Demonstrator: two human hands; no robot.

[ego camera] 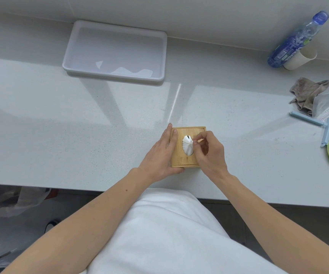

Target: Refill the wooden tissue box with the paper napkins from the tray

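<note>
Centre: left hand (159, 155), fingers straight and pressed together, braced the square light-wood tissue box (181, 159) on the pale countertop (60, 125). The right hand (209, 152) pinched the white folded napkin (187, 145) in its oval slot. Upper left: white rectangular plastic tray (100, 75).

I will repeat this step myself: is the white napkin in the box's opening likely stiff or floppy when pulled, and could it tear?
Probably floppy: the napkin bunches into fine pleats where the right hand pinches it. Likely thin, pleating so finely, so a sharp tug may tear it.
</note>
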